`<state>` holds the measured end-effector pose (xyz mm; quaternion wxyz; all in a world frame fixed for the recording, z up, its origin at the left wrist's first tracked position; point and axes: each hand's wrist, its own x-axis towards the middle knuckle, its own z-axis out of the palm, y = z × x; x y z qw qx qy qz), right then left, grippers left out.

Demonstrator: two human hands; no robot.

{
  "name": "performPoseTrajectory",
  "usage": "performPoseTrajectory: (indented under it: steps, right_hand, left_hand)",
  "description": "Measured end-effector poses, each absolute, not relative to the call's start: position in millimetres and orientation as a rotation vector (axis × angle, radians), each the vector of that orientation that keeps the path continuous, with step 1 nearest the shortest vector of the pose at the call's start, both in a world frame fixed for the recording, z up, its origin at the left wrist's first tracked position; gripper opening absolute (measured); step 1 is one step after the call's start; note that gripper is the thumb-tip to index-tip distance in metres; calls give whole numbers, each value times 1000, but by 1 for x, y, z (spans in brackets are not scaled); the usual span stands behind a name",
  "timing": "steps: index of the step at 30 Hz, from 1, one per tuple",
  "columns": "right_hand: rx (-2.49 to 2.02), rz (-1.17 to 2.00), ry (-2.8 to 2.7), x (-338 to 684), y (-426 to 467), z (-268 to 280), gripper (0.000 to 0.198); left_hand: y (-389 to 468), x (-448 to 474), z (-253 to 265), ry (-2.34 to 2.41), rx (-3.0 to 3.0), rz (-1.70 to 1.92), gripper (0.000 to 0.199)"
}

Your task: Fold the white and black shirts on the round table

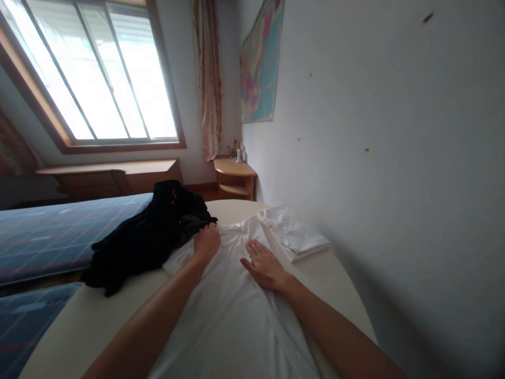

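A white garment [232,310], seemingly a shirt, lies spread over the round cream table [351,295] with its lower part towards me. My right hand [262,263] rests flat on its upper right part, fingers stretched out. At its upper left edge, my left hand [207,243] has its fingers curled down and closed on the white cloth; the fingertips are hidden. Just beyond and left of that hand lies a crumpled black garment [145,237] with small pink marks. A folded white garment [295,231] lies beyond my right hand, on the table's right side.
Beds with blue plaid covers [59,237] stand left of the table. A white wall [394,131] runs close along the right. Beyond the table are a wooden corner shelf [235,167], a low wooden desk [150,167] and a window [106,73].
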<state>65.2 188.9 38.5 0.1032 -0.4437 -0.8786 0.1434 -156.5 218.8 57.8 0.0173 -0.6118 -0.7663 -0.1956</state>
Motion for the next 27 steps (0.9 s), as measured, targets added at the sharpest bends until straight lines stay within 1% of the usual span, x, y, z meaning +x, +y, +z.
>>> performPoseTrajectory:
  steps: [2,4,7,9,11,14,22,27]
  right_hand:
    - [-1295,436,-2605,67,186,40,79]
    - [-1292,454,-2594,68,183,42,77]
    - [-1323,429,-2521,66,186,46,68]
    - [-1366,360,-2461,61,192,49,62]
    - [-1398,289,-2416,55,203,52,60]
    - [-1413,267,-2405,46,223,53,66]
    - [-1550,483,-2426,24,268,38,76]
    - [-1584,439,-2454,19,280,35,79]
  left_hand:
    - [222,-171,57,-2459,-1848,-567,29]
    - [227,-181,55,-2507,-1826,-541,32]
    - [234,-186,52,-2533,-1858,-511,36]
    - [238,-185,52,-2525,-1913,-496,30]
    - [241,-181,54,-2490,-1976,-498,21]
    - [243,-176,61,-2404,-2037,-533,18]
    - [257,-172,85,-2208,-2041,-515,23]
    - [273,-177,91,-2113,-2054,-411,22]
